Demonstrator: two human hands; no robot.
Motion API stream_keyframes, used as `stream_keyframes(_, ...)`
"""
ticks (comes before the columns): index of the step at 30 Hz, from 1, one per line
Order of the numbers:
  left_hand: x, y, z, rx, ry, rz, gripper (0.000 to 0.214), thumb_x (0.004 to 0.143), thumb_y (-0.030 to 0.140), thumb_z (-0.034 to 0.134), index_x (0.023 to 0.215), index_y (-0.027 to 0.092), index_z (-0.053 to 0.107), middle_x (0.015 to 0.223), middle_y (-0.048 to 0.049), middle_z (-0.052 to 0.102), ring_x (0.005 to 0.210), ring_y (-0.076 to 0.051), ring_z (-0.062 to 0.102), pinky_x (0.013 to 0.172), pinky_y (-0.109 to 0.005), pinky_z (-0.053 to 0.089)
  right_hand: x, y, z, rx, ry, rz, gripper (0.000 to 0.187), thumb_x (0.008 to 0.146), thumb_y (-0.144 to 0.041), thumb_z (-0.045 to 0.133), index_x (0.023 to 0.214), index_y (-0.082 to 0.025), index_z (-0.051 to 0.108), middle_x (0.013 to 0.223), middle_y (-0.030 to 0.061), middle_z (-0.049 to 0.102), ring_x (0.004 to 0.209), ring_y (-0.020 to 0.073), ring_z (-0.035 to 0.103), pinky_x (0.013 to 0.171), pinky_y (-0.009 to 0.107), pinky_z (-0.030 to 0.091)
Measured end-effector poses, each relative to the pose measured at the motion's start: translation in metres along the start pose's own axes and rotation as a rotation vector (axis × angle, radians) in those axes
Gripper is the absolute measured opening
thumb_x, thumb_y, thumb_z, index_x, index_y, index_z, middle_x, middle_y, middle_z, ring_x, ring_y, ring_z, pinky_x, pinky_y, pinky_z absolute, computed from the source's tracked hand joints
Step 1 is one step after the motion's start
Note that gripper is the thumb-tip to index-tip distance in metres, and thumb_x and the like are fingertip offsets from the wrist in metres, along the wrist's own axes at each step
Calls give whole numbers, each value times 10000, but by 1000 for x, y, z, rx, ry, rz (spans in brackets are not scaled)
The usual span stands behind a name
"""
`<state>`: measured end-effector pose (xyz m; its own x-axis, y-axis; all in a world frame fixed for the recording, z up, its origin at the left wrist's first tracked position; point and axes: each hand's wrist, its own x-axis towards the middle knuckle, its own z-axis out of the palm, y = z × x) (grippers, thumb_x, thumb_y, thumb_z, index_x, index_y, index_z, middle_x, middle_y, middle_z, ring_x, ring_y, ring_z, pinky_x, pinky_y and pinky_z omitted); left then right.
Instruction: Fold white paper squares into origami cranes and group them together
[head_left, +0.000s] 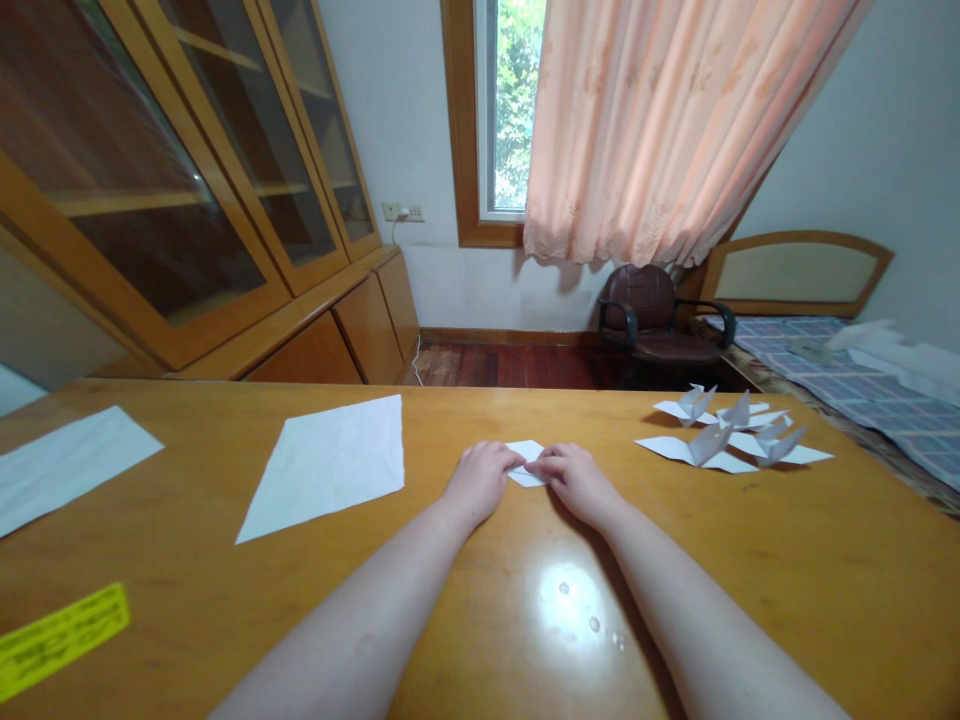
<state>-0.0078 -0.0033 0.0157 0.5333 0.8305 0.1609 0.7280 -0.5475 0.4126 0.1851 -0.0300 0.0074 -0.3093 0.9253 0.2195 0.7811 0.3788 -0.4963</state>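
Note:
A small piece of folded white paper (pixel 529 478) lies on the wooden table, with a crease line across its middle. My left hand (pixel 481 478) grips its left side, thumb and fingers curled together at the edge. From the other side my right hand (pixel 579 482) holds the right part, its thumb and fingertips reaching over the paper toward the middle. The fingertips of both hands nearly meet there and cover part of the folds. To the right stand several folded paper cranes (pixel 709 440) with spread wings.
A large white paper sheet (pixel 337 460) lies left of my hands, and another white sheet (pixel 67 465) is farther left. A yellow label (pixel 67 640) sits at the table's (pixel 225 620) near left. Beyond are a glass-door cabinet (pixel 277 250), an armchair (pixel 646 310) and a bed (pixel 885 370).

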Motion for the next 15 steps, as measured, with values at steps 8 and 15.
stream_keyframes(8,-3,2,2,7,12,23,271,863,286,486,1093,291,630,1087,-27,619,1026,-209,523,918,-364,394,0,-3,-1,-13,10,-8,212,863,-247,519,947,-292,708,914,41,653,875,180,543,807,325,393)
stream_keyframes(15,-3,0,4,13,13,20,294,880,313,458,1128,295,615,1137,-32,605,1065,-213,514,948,-376,383,1,-2,0,-13,0,25,216,846,-197,535,972,-271,694,941,46,651,898,178,542,819,319,393)
